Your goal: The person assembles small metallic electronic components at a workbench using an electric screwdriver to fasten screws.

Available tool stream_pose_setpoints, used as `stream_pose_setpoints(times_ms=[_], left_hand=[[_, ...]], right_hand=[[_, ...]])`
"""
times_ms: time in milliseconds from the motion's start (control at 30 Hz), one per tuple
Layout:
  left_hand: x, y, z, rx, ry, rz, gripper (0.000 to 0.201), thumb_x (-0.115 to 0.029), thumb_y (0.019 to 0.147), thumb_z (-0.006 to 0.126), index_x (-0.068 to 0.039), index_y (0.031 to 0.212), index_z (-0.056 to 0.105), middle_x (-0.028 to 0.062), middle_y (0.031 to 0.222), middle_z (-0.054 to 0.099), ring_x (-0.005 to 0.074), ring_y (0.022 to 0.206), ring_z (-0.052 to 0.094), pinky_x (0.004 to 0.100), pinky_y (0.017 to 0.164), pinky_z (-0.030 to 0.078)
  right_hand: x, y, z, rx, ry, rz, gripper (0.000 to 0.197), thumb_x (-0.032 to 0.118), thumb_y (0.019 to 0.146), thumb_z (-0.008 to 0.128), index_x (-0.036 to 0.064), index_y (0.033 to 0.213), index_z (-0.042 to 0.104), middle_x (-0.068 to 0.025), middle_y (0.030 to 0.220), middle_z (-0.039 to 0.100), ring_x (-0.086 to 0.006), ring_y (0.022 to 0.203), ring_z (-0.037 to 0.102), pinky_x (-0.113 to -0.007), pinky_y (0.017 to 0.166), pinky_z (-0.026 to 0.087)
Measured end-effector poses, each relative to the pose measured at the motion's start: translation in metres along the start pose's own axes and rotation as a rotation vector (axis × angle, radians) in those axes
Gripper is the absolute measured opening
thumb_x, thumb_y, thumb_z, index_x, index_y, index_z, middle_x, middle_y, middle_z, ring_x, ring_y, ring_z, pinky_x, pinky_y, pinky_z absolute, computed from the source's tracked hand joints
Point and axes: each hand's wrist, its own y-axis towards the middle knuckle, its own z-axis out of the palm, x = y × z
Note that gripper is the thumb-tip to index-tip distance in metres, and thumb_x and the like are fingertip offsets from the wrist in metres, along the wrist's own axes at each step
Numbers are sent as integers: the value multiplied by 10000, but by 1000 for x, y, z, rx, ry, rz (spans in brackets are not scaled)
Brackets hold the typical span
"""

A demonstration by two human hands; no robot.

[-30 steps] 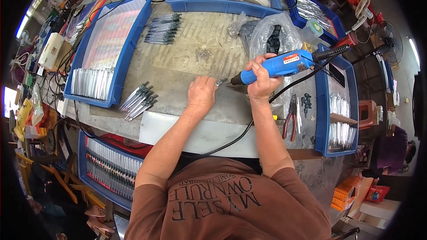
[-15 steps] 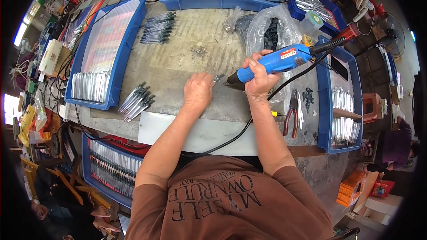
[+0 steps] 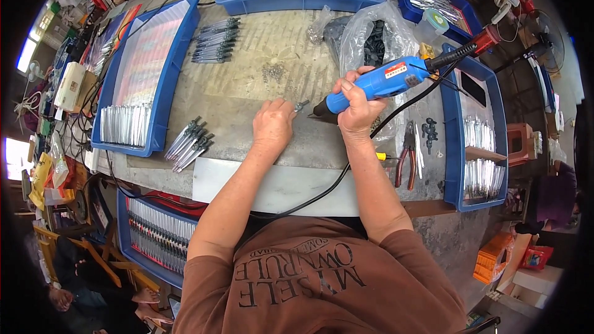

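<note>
Over the middle of the worktable, my right hand is wrapped round a blue electric screwdriver, its dark tip pointing left. My left hand is closed just left of that tip. From its fingers sticks out the dark end of a slim part; the rest of the part is hidden. The screwdriver's tip is close to this end, and I cannot tell whether they touch. Beyond my left hand lies a scatter of tiny metal pieces. Slim silvery parts with dark ends lie in a pile left of my forearm and a row farther back.
Blue trays stand at the left, the back and the right. A clear bag of black pieces lies behind the screwdriver. Pliers lie right of my forearm. A black cable crosses the front.
The view has shifted slightly. Both hands keep their holds, and the screwdriver stays beside the part with hardly any movement.
</note>
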Motion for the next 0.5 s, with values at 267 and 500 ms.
stream_pose_setpoints(times_ms=[267,500], left_hand=[[11,-1,6,-70,-87,7,95,-95,679,598,-52,735,534,92,755,529,282,744,507,381,643,425],[7,-3,6,-85,-104,50,99,-95,678,605,-53,730,531,91,753,525,281,733,505,379,639,419]], right_hand=[[-1,4,-5,11,76,-13,314,1,628,568,-21,916,445,-57,679,506,-129,549,515,-276,513,459],[0,4,-2,-31,38,17,337,21,596,547,-22,906,422,-77,654,474,-171,518,497,-301,511,432]])
